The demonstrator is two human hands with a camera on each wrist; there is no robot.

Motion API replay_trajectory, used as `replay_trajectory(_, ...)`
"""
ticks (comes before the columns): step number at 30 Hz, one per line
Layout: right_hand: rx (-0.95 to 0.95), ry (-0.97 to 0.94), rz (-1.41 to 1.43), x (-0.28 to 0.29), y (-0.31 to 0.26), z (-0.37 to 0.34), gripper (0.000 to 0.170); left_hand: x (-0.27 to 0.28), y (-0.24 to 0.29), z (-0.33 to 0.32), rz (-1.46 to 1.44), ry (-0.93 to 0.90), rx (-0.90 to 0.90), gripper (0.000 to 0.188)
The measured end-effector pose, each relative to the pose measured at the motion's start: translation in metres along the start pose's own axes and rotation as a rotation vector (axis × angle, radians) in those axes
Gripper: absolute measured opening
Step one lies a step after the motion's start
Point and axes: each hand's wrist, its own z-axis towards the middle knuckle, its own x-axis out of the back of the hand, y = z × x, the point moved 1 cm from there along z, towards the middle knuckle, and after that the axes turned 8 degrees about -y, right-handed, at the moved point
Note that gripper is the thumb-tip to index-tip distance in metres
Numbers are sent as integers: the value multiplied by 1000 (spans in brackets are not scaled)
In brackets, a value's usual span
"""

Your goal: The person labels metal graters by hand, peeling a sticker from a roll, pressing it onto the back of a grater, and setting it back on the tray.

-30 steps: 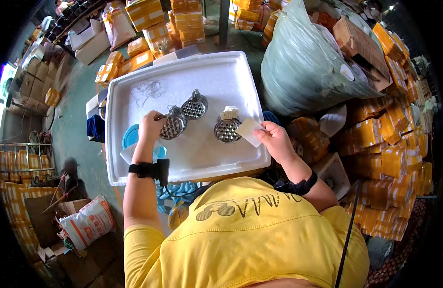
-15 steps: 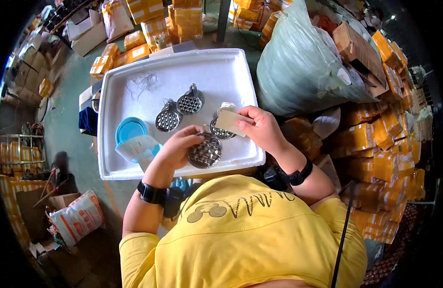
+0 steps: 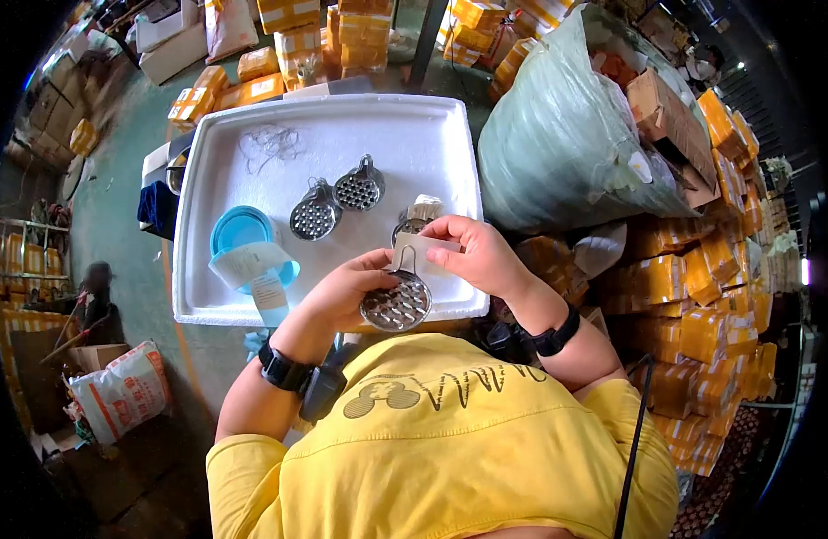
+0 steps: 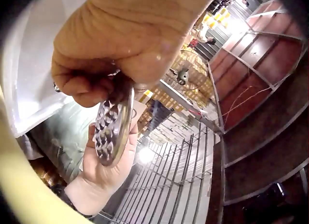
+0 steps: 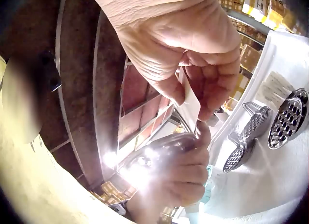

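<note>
My left hand (image 3: 342, 289) grips a round metal grater (image 3: 398, 307) by its edge near the wire loop handle, in front of my shirt. Raised teeth cover the disc, seen edge-on in the left wrist view (image 4: 108, 134). Between thumb and fingers, my right hand (image 3: 486, 260) pinches a small cream card (image 3: 419, 259), which overlaps the wire loop. In the right wrist view the card (image 5: 190, 102) stands right at the grater's handle end. More graters lie in two stacks, left (image 3: 314, 219) and right (image 3: 358, 190); another, partly hidden behind my right hand, lies by a card stack (image 3: 427, 208).
A white foam tray (image 3: 194, 193) carries these things. On its left side sits a light-blue roll (image 3: 220, 232) with a printed label strip (image 3: 251, 262) trailing over the front edge. Loose thread (image 3: 270, 144) lies at the back. A large plastic sack (image 3: 558, 135) and taped boxes (image 3: 692, 296) stand right.
The left hand has picked a grater off the left stack and brought it toward my body. The right hand has moved left with the card, up to the grater's wire loop.
</note>
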Motion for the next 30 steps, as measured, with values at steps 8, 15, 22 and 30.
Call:
replay_trajectory(8,8,-8,-26,-2,-2,1,23,3,-2,0,23,40,-15,15)
replay_trajectory(15,55,-78,26,-3,2,4,37,8,-4,3,28,60,-45,12)
replay_trajectory(22,301,-109,100,21,-14,-3,51,9,-1,-2,-5,75,-40,11)
replay_trajectory(30,525,-419,-793,13,-52,1,30,-4,0,-9,-3,-3,80,12)
